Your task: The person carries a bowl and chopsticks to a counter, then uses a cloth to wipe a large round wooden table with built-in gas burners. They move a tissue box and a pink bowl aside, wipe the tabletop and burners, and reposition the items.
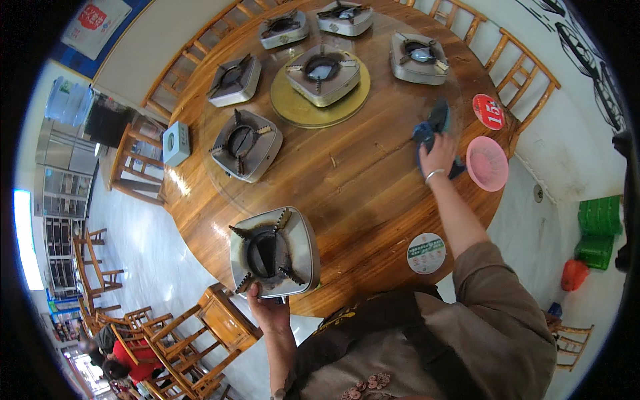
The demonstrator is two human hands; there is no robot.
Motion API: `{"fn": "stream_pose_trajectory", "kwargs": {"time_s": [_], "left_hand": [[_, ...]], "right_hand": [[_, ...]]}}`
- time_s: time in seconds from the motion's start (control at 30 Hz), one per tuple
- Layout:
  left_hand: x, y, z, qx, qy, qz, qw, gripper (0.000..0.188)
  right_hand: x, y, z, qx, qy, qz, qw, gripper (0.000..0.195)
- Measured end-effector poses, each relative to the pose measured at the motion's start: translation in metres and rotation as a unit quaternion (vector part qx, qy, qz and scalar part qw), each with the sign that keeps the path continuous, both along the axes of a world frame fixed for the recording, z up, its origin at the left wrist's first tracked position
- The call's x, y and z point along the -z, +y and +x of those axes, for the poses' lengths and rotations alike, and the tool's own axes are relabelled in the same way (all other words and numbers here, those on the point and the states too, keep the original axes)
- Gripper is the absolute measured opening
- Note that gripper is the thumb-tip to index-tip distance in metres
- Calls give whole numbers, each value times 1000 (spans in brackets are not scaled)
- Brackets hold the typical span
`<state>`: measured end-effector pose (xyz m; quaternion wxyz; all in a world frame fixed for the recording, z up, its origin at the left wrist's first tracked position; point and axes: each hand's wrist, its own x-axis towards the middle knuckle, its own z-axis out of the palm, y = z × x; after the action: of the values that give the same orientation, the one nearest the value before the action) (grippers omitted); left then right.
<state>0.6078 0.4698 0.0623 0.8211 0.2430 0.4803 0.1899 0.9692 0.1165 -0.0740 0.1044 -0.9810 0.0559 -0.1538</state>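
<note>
My left hand (pixel 270 311) grips the near edge of a portable gas stove (pixel 302 245), its thumb on top and its fingers hidden beneath. With my right hand (pixel 439 156) I press a dark blue cloth (pixel 425 137) onto the round wooden table (pixel 360 210). A pink plastic basket (pixel 486 164) stands just right of that hand. Farther off, another portable stove (pixel 325 95) sits on a yellow round board (pixel 282 107), with several more around it, such as one at the left (pixel 267 155) and one at the right (pixel 420 75).
A tissue box (pixel 176 144) is at the table's left edge. Two round stickers lie on the table, one red (pixel 488 111), one white (pixel 426 253). Wooden chairs (pixel 137 167) surround it, a wooden stool (pixel 227 320) near my left arm. People (pixel 132 357) are at the lower left.
</note>
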Motion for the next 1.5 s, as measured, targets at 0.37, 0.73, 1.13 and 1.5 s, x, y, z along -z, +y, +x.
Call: {"fn": "stream_pose_trajectory", "kwargs": {"time_s": [0.37,0.73,1.13,1.5], "left_hand": [[36,-92,176,196,-187,-91,958,48],[94,-194,273,278,-19,-134,951,59],[30,-62,146,322,-93,63,940,29],[101,26,219,102,103,-4,989,57]], "right_hand": [[-7,169,-177,-386,406,72,825,58],[35,141,-162,-498,-38,108,859,32],[14,2,-99,-220,47,10,974,46],[-21,145,-48,-221,45,54,973,42]]}}
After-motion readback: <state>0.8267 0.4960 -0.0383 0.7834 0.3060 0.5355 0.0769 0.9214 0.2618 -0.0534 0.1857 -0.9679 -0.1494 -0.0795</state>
